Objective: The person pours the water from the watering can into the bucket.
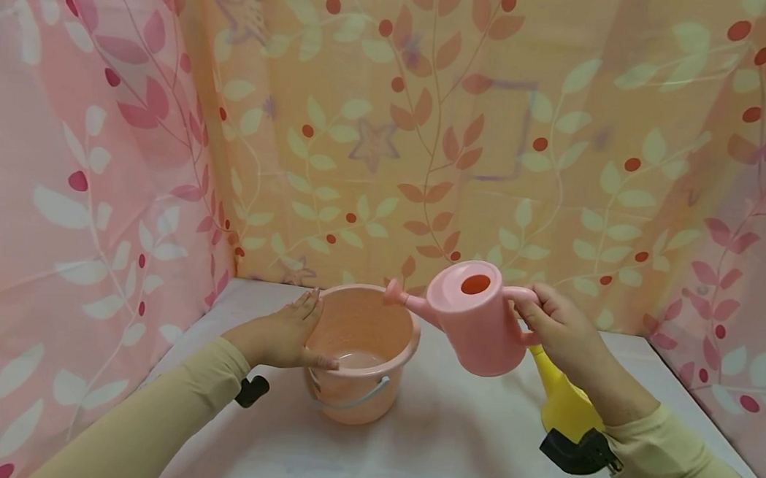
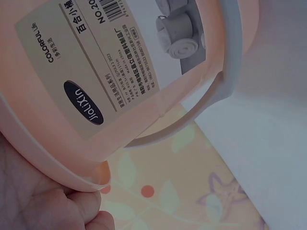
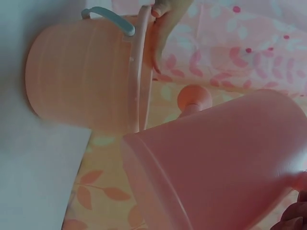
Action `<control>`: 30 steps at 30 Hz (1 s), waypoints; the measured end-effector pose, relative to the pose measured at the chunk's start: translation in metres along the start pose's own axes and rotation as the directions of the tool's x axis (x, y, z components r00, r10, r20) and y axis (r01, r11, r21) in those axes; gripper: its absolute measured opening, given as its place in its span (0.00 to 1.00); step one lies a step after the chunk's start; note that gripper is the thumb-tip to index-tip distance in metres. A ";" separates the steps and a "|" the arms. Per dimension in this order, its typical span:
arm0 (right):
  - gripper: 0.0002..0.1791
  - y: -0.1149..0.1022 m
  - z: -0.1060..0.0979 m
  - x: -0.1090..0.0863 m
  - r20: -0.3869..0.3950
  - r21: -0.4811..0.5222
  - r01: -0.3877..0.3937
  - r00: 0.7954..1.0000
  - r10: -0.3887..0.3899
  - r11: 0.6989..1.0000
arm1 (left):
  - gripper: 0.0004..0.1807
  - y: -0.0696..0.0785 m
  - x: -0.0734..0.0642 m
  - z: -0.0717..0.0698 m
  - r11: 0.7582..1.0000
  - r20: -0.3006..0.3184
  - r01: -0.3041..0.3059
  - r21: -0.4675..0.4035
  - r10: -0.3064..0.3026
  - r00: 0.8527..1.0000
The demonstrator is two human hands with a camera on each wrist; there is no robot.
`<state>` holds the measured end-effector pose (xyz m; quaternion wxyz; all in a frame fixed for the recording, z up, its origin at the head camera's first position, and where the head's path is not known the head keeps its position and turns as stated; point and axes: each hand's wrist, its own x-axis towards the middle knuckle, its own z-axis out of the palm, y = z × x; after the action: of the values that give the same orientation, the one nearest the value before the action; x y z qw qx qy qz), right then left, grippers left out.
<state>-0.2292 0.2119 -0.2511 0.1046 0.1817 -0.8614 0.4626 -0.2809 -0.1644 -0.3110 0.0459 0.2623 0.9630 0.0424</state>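
A pink watering can (image 1: 479, 322) is held up by its handle in my right hand (image 1: 559, 319). Its spout leans left, and the rose at the end hangs over the rim of a peach-coloured bucket (image 1: 360, 402). My left hand (image 1: 285, 332) rests on the left of the bucket's rim, fingers straight, thumb along the near edge. The bucket stands upright with its grey handle (image 1: 363, 397) folded down at the front. In the left wrist view a printed label (image 2: 91, 57) covers the bucket's side. The right wrist view shows the can's body (image 3: 220, 163) large, with the bucket behind.
A yellow object with a narrow neck (image 1: 570, 408) stands on the white tabletop (image 1: 436, 447), partly hidden behind my right forearm. Leaf-patterned curtains (image 1: 371, 216) close in the back and both sides. A black wrist mount (image 1: 581, 448) sticks out below the right sleeve.
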 end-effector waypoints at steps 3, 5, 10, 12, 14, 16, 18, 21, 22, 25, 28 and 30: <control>0.18 0.000 -0.002 0.001 0.017 -0.002 0.000 1.000 0.000 1.000 | 0.65 0.000 0.000 0.000 1.000 0.000 0.003 -0.004 -0.003 1.000; 0.18 0.000 -0.003 0.002 0.026 -0.007 0.003 1.000 -0.002 1.000 | 0.65 0.000 0.000 0.000 1.000 0.000 0.004 -0.011 -0.004 1.000; 0.18 0.001 -0.006 0.004 0.049 -0.013 0.010 0.999 -0.010 1.000 | 0.65 0.000 0.000 0.000 1.000 -0.001 -0.002 -0.011 0.002 1.000; 0.18 0.000 -0.006 0.005 0.059 -0.009 0.011 0.998 -0.010 1.000 | 0.65 0.000 0.000 0.000 1.000 0.000 -0.002 -0.006 0.002 1.000; 0.17 -0.002 -0.007 0.005 0.066 -0.012 0.004 0.998 -0.004 1.000 | 0.65 0.000 0.000 0.000 1.000 0.003 0.001 -0.009 -0.001 1.000; 0.17 -0.003 -0.007 0.006 0.071 -0.016 0.003 0.997 -0.002 1.000 | 0.65 0.001 -0.001 0.000 1.000 0.008 0.006 -0.007 -0.006 1.000; 0.18 -0.005 -0.007 0.007 0.071 -0.031 -0.001 0.997 0.003 1.000 | 0.65 0.001 -0.001 0.000 1.000 0.009 0.008 -0.004 -0.008 1.000; 0.19 -0.007 -0.007 0.009 0.066 -0.062 0.001 0.998 0.003 0.998 | 0.65 0.000 -0.001 0.000 1.000 0.008 0.008 -0.002 -0.008 1.000; 0.19 -0.008 -0.007 0.009 0.066 -0.070 0.000 0.998 0.005 0.998 | 0.65 0.000 -0.001 0.000 1.000 0.007 0.007 -0.006 -0.007 1.000; 0.19 -0.010 -0.007 0.011 0.067 -0.077 0.002 0.998 0.003 0.997 | 0.65 0.000 -0.001 0.001 1.000 0.006 0.009 -0.014 -0.009 1.000; 0.18 -0.011 -0.008 0.013 0.076 -0.072 0.006 0.997 -0.001 0.997 | 0.65 0.000 -0.001 0.001 1.000 0.005 0.015 -0.022 -0.015 1.000; 0.18 -0.012 -0.008 0.013 0.081 -0.068 0.007 0.997 -0.002 0.998 | 0.65 -0.001 0.000 0.002 1.000 0.006 0.019 -0.023 -0.018 1.000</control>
<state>-0.2365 0.2095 -0.2332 0.0768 0.1987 -0.8799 0.4247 -0.2808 -0.1650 -0.3128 0.0520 0.2530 0.9647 0.0522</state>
